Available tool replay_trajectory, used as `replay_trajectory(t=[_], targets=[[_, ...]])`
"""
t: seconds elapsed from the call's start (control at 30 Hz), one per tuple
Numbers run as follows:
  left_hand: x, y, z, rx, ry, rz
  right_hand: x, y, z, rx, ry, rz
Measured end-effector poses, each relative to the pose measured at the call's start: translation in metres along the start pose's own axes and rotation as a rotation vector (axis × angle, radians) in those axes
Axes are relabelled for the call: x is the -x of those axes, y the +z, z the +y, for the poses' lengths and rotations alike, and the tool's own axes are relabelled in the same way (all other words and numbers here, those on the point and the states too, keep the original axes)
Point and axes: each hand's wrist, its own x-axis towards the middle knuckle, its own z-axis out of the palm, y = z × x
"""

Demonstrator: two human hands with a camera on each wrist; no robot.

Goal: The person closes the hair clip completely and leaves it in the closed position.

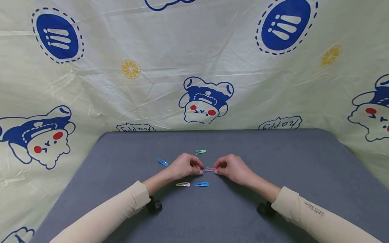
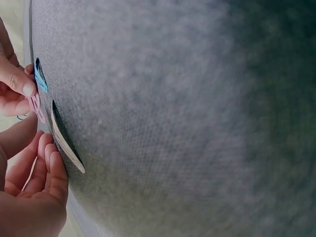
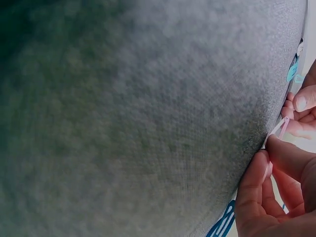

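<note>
A pink snap hair clip (image 1: 209, 169) is pinched between the thumb and fingers of my right hand (image 1: 236, 169), its free end pointing left and spread apart. Facing it, my left hand (image 1: 186, 166) has thumb and fingers loosely bent and apart, with nothing between them, as the left wrist view shows. Its fingertips are close to the pink clip's free end. Just below the hands lie a whitish hair clip (image 1: 183, 184) and a blue hair clip (image 1: 202, 184), side by side.
Another blue hair clip (image 1: 162, 162) lies left of my left hand. Farther back is a green hair clip (image 1: 201, 152), its halves spread. All rest on a grey table (image 1: 206, 216), with a printed cloth (image 1: 170, 44) hanging behind its far edge.
</note>
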Motion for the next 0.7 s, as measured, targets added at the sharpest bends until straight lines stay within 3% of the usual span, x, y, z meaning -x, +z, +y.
replay_trajectory(t=[0.27, 0.7], targets=[[0.002, -0.005, 0.001, -0.006, -0.016, -0.007, 0.000, -0.001, -0.001, -0.005, 0.012, -0.001], [0.016, -0.010, 0.002, 0.001, 0.060, 0.050, 0.007, -0.001, -0.008, -0.080, 0.017, 0.071]])
